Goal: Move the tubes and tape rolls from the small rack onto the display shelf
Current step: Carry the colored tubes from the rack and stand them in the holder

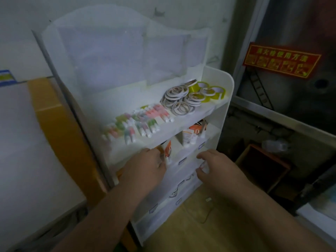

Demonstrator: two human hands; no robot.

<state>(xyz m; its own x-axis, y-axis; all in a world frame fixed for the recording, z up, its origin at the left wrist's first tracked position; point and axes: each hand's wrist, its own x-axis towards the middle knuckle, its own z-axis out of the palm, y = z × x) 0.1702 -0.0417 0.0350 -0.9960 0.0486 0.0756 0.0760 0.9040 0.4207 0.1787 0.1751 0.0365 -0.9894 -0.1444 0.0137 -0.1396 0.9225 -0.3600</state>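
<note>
Your two forearms come in from the bottom edge, and both hands are working at the tier just below the top shelf of the white shelf unit. Your left hand sits at the left end of that tier, fingers curled against an orange-and-white tube that stands upright in its slot; it looks like a pinch on the tube's lower end, though blur keeps me from being sure. Your right hand hovers to the right of it, fingers loosely bent toward the front lip, and whether anything is between them I cannot tell.

Above your hands, the top shelf carries the goods. Small pastel tubes lie side by side across its left and middle, caps pointing toward you, probably so they stay flat and readable. To their right is a heap of thin white tape rolls, and at the far right end, against the side wall, a few wider yellow tape rolls, kept from rolling off by that wall. Under the shelf's right half, a larger orange-labelled tube leans in a compartment.

My read is that you are lifting the standing tube out, with the right hand ready to steady the tier. Draw it straight up so it does not catch the shelf above.
</note>
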